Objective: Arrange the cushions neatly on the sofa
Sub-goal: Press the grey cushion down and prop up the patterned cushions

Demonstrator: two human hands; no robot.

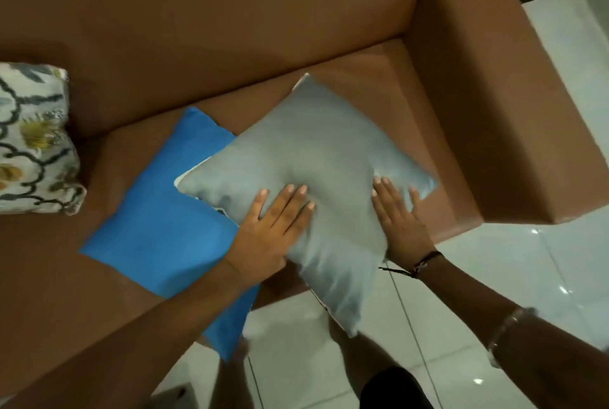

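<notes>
1. my left hand (273,227) lies flat, fingers spread, on the grey cushion (316,171); my right hand (400,220) presses open against its right edge.
2. the grey cushion sits skewed on the sofa (230,29) seat, overlapping the blue cushion (158,210) and hanging off the front.
3. i should turn it square and stand it against the backrest, as the patterned cushion (33,138) stands.

Looking like a home living room. Showing a brown upholstered sofa (230,29) filling the left and far side, scatter cushions lying on the seat, including a floral cushion (33,138) at far left, and glossy white floor tiles (527,276) reflecting light at right.
</notes>
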